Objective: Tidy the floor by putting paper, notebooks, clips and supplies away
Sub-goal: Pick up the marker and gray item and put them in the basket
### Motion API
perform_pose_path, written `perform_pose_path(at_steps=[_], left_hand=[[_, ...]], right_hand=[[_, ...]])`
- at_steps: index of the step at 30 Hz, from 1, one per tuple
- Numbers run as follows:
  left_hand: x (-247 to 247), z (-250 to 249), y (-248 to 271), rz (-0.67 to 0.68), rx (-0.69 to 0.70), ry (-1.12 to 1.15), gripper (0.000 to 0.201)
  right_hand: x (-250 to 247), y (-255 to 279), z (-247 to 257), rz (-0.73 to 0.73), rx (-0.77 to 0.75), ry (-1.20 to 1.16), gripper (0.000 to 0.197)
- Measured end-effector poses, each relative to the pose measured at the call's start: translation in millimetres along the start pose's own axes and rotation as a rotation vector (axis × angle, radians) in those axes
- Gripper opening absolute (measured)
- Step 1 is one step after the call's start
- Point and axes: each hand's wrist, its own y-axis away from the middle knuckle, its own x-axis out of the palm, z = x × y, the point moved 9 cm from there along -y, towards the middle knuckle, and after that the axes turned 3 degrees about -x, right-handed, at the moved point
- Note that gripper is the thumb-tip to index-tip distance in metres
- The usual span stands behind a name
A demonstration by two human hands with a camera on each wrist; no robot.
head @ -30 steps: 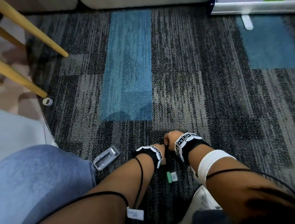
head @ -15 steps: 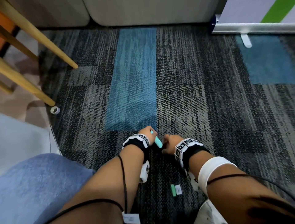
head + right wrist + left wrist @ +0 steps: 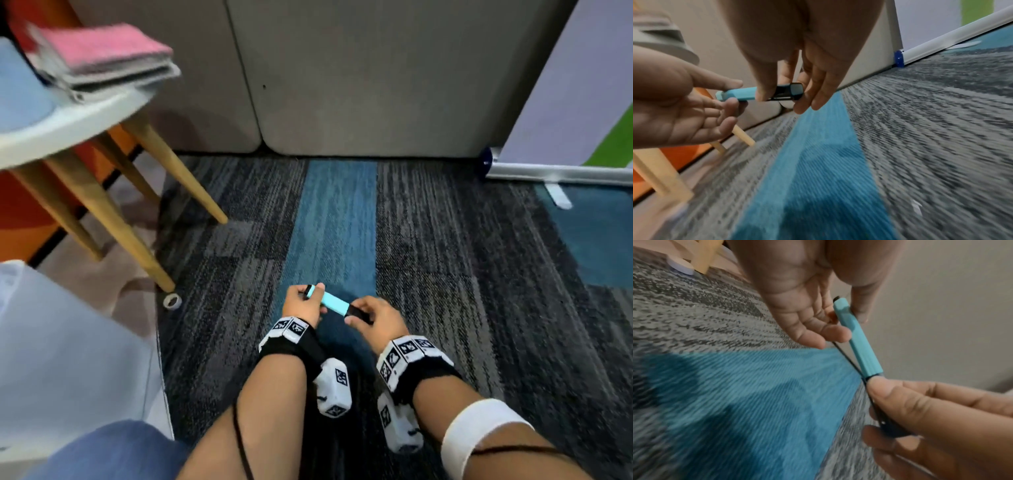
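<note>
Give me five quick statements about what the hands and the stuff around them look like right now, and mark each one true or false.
1. Both hands hold one turquoise and black stapler. True.
2. The stapler lies flat on the carpet. False: it is held up above the carpet.
3. The right hand grips the stapler's black end. True.
4. A small roll of tape sits on the floor by a wooden chair leg. True.
5. The left hand hangs idle, away from the stapler. False: its thumb and fingers pinch the turquoise end.
</note>
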Motion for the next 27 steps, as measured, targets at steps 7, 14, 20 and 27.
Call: perform_pose_path(at_steps=[7, 14, 20, 27], left_hand=[[-82, -104, -22, -0.148, 0.149, 0.22, 0.022], [-181, -206, -25, -0.256, 0.359, 0.232, 0.021], [-269, -299, -11, -0.297, 0.59, 0.301, 0.02], [-375, -389, 25, -0.508, 0.845, 0.209, 0.015]], right_hand=[[0, -50, 116, -0.069, -0.182, -0.13, 0.023], [3, -83, 244, -0.129, -0.368, -0.161, 0.022], [-6, -95, 366, -0.182, -0.559, -0.182, 0.028], [10, -102, 494, -0.109, -0.692, -0.29, 0.035]])
